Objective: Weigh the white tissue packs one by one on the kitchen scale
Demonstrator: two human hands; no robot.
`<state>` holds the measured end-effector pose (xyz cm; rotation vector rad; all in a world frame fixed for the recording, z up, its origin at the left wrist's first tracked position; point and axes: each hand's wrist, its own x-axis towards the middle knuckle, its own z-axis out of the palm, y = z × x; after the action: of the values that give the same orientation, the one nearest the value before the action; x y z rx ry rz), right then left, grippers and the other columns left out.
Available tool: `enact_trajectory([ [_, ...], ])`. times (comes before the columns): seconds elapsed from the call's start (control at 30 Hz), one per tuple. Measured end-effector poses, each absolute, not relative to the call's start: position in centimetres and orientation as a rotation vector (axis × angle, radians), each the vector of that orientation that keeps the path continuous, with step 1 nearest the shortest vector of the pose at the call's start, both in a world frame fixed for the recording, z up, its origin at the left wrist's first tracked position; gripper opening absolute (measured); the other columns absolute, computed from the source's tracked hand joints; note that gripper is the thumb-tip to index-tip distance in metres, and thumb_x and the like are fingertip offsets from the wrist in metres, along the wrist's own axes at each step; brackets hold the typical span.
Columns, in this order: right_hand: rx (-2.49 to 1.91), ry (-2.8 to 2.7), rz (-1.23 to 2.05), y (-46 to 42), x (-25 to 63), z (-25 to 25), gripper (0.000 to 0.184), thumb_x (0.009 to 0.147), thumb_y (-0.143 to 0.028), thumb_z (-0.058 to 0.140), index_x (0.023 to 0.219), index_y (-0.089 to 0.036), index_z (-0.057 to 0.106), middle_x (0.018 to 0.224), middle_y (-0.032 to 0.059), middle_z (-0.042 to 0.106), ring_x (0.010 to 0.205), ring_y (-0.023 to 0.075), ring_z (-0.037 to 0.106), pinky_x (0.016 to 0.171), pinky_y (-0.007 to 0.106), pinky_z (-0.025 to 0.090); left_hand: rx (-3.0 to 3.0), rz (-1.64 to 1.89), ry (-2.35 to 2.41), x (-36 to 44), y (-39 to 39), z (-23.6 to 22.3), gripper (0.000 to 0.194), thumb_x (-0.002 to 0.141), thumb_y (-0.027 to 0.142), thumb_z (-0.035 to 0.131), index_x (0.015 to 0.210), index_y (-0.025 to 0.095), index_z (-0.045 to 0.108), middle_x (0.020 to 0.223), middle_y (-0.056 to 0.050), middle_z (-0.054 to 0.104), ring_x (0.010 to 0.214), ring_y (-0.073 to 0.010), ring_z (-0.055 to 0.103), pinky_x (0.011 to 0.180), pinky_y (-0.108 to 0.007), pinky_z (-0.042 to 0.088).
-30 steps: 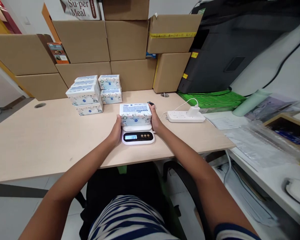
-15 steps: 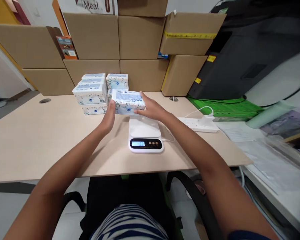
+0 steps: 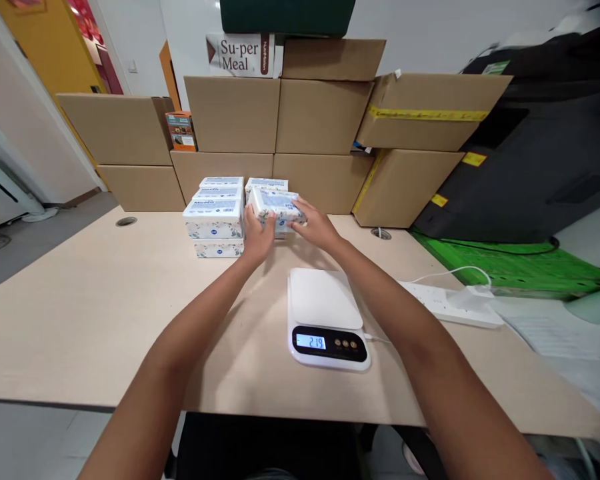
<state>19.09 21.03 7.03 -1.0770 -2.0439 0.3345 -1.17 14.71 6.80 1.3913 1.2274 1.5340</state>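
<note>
Between both hands I hold a white tissue pack [image 3: 276, 205] with a floral print, slightly tilted, at the right-hand stack. My left hand [image 3: 259, 235] grips its left end and my right hand [image 3: 316, 227] its right end. Directly to the left stands a stack of like tissue packs [image 3: 214, 219], several deep. Behind the held pack another tissue pack [image 3: 267, 183] shows its top; what lies under the held one is mostly hidden. Nearer me sits a white digital scale [image 3: 325, 300] with a bare plate and a lit display [image 3: 311, 341] that seems to read 219.
Stacked cardboard boxes [image 3: 320, 190] line the back of the table [image 3: 105, 320]. To the right are a white power strip [image 3: 447, 303] with a plug and cable, a green slab [image 3: 485, 263] and a large black machine [image 3: 525, 173]. A small orange box [image 3: 181, 131] sits among the cartons.
Both hands have carried the tissue pack away from above the scale, back toward the right-hand stack. The display went from about 166 to 219. The camera view has shifted.
</note>
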Motion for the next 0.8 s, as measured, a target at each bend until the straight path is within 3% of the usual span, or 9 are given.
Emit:
enact_trajectory([
  [0.1,-1.134,-2.050,0.337,23.3,18.0,7.6,0.072,0.090,-0.041,0.075,0.158,-0.022,0.064,0.177,0.0145,0.050,0.167,0.0379,0.045,0.142,0.060,0.029,1.268,1.567,1.552,0.5,17.6,8.2,0.078,0.102,0.031,0.059,0.171,0.013,0.026,0.187,-0.024,0.019,0.180,-0.0316,0.002,0.145,-0.047,-0.004],
  [0.2,-1.214,-2.038,0.352,24.6,16.3,7.1,0.066,0.094,-0.045,0.075,0.155,-0.022,0.066,0.181,0.0150,0.042,0.168,0.0398,0.043,0.141,0.060,0.032,1.131,1.592,1.635,2.7,18.8,8.0,0.094,0.098,0.024,0.056,0.176,0.010,0.007,0.190,-0.024,0.002,0.178,-0.0330,-0.014,0.144,-0.052,-0.010],
  [0.3,-1.234,-2.022,0.391,25.3,14.9,6.7,0.067,0.099,-0.052,0.069,0.160,-0.025,0.061,0.186,0.0112,0.033,0.170,0.0423,0.037,0.140,0.063,0.032,1.313,1.668,1.548,4.7,17.4,7.1,0.105,0.100,0.032,0.057,0.178,0.011,-0.009,0.190,-0.015,-0.020,0.173,-0.0274,-0.032,0.144,-0.049,-0.014],
  [0.43,-1.185,-2.015,0.417,24.6,16.9,6.8,0.087,0.098,-0.056,0.067,0.174,-0.025,0.040,0.188,0.0105,0.026,0.175,0.0426,0.025,0.141,0.067,0.027,1.698,1.483,1.258,5.2,12.5,5.2,0.098,0.108,0.052,0.053,0.180,0.025,-0.006,0.190,-0.004,-0.024,0.173,-0.0234,-0.031,0.143,-0.050,-0.014],
  [0.53,-1.149,-1.956,0.316,21.8,23.3,5.9,0.080,0.100,-0.060,0.061,0.172,-0.029,0.043,0.184,0.0082,0.037,0.176,0.0370,0.025,0.143,0.065,0.021,1.736,1.316,1.145,3.5,9.0,2.9,0.098,0.109,0.067,0.048,0.182,0.025,-0.001,0.191,-0.007,-0.020,0.175,-0.0245,-0.025,0.143,-0.048,-0.016],
  [0.6,-1.277,-1.894,0.302,18.9,28.6,4.5,0.068,0.101,-0.062,0.058,0.161,-0.029,0.057,0.174,0.0115,0.053,0.168,0.0380,0.041,0.143,0.065,0.023,1.715,1.215,1.123,2.1,7.6,1.3,0.103,0.106,0.076,0.046,0.182,0.021,0.002,0.191,-0.010,-0.016,0.176,-0.0263,-0.022,0.143,-0.049,-0.016],
  [0.7,-1.666,-1.786,0.469,14.7,34.8,1.8,0.103,0.082,-0.068,0.081,0.168,-0.024,0.046,0.170,0.0225,0.055,0.160,0.0472,0.051,0.133,0.074,0.037,1.659,1.107,1.152,0.8,7.0,-0.4,0.107,0.105,0.081,0.042,0.183,0.019,0.004,0.191,-0.010,-0.012,0.177,-0.0273,-0.020,0.143,-0.050,-0.017],
  [0.77,-1.843,-1.766,0.549,12.9,36.7,0.4,0.124,0.070,-0.066,0.091,0.173,-0.024,0.036,0.167,0.0270,0.057,0.158,0.0493,0.054,0.130,0.077,0.037,1.631,1.084,1.170,0.6,7.2,-0.8,0.107,0.105,0.083,0.038,0.183,0.018,0.003,0.191,-0.009,-0.011,0.177,-0.0260,-0.019,0.143,-0.047,-0.017],
  [0.8,-1.878,-1.780,0.535,12.3,37.1,0.0,0.123,0.070,-0.065,0.092,0.171,-0.024,0.036,0.164,0.0274,0.061,0.157,0.0482,0.055,0.132,0.077,0.034,1.621,1.087,1.168,0.6,7.3,-0.8,0.107,0.105,0.083,0.036,0.183,0.018,0.004,0.192,-0.008,-0.010,0.177,-0.0253,-0.019,0.143,-0.044,-0.017],
])
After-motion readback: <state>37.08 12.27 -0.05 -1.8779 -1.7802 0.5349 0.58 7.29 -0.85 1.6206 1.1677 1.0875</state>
